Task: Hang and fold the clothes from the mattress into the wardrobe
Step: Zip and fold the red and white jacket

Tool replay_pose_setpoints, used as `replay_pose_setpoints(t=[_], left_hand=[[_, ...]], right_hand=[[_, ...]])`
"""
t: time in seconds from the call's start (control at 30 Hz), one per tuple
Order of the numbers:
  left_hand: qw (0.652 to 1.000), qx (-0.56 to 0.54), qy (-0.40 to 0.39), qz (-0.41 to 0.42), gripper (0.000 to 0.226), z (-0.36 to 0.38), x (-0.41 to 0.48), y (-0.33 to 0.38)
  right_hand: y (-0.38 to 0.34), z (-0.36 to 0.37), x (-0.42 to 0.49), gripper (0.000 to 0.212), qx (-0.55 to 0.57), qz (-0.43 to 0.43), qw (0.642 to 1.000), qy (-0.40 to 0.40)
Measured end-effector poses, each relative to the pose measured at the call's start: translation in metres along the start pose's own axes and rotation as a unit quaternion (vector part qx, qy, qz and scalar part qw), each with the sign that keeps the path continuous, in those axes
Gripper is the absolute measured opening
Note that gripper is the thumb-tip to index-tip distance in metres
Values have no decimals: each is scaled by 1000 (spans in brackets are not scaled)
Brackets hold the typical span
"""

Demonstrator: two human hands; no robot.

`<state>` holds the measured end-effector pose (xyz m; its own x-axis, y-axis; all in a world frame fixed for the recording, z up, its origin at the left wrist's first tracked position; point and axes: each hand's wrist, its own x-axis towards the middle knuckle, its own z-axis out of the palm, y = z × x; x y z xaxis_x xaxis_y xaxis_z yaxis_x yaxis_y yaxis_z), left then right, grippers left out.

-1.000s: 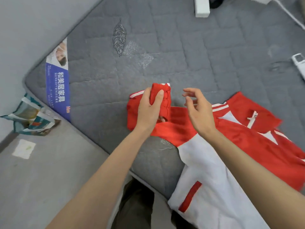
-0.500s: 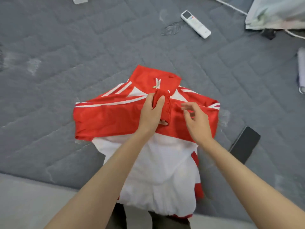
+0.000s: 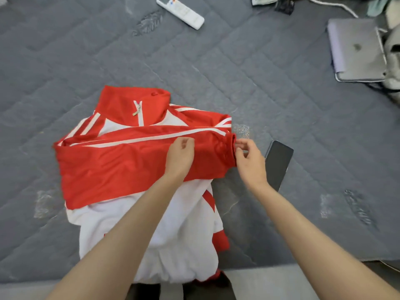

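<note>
A red and white zip jacket (image 3: 121, 169) lies face up on the grey quilted mattress (image 3: 238, 83), collar away from me and white hem hanging over the near edge. One red sleeve (image 3: 212, 152) is folded across the chest, its cuff pointing right. My left hand (image 3: 179, 156) rests on the middle of that sleeve, fingers curled into the fabric near the white stripe. At the cuff end, my right hand (image 3: 249, 156) pinches the edge with thumb and fingertips.
A black phone (image 3: 278, 163) lies just right of my right hand. A white remote (image 3: 180, 11) sits at the far side, and a grey laptop (image 3: 357, 50) with cables and crumpled cloth at the far right. The mattress edge and floor (image 3: 32, 289) run along the bottom.
The view swung right along the mattress. The sleeve, bunched in my left hand before, now lies stretched across the jacket's chest, and my right hand has come to its cuff.
</note>
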<state>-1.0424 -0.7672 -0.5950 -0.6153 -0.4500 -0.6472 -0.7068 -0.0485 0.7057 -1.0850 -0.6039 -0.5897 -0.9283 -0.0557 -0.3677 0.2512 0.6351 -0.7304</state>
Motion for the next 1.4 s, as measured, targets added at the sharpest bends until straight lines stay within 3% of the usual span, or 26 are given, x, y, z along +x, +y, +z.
replay_pose_setpoints(t=[0.1, 0.23, 0.47, 0.67, 0.73, 0.87, 0.97, 1.07, 1.17, 1.33, 1.4], left_hand=[[989, 98, 59, 94, 28, -31, 1, -19], [947, 243, 103, 184, 43, -71, 14, -34], [897, 424, 96, 79, 46, -122, 34, -55], [847, 489, 191, 90, 22, -153, 37, -59], [848, 475, 209, 108, 21, -154, 43, -48], [892, 386, 209, 109, 36, -143, 56, -19], [892, 383, 213, 110, 49, -141, 57, -16], [862, 428, 224, 150, 48, -149, 49, -33], [854, 460, 206, 128, 50, -169, 48, -56], [788, 581, 107, 172, 68, -210, 68, -80], [796, 569, 93, 185, 75, -218, 78, -77]], right_hand=[[-6, 10, -2, 21, -25, 8, 999, 24], [-14, 21, 4, 33, -109, -10, 994, 13], [-23, 30, 13, 5, -133, 50, 987, 70], [-24, 23, 8, 11, -125, 92, 982, 104], [-24, 22, 8, 14, -137, 83, 980, 117], [-20, 22, 9, 35, -162, 88, 975, 122], [-27, 29, 6, 51, -251, 2, 965, 78], [-41, 50, 2, 48, -274, -132, 952, -36], [-53, 72, 8, 50, -299, -198, 927, -109], [-65, 103, 29, 62, -401, -160, 883, -184], [-69, 113, 36, 51, -452, -155, 856, -196]])
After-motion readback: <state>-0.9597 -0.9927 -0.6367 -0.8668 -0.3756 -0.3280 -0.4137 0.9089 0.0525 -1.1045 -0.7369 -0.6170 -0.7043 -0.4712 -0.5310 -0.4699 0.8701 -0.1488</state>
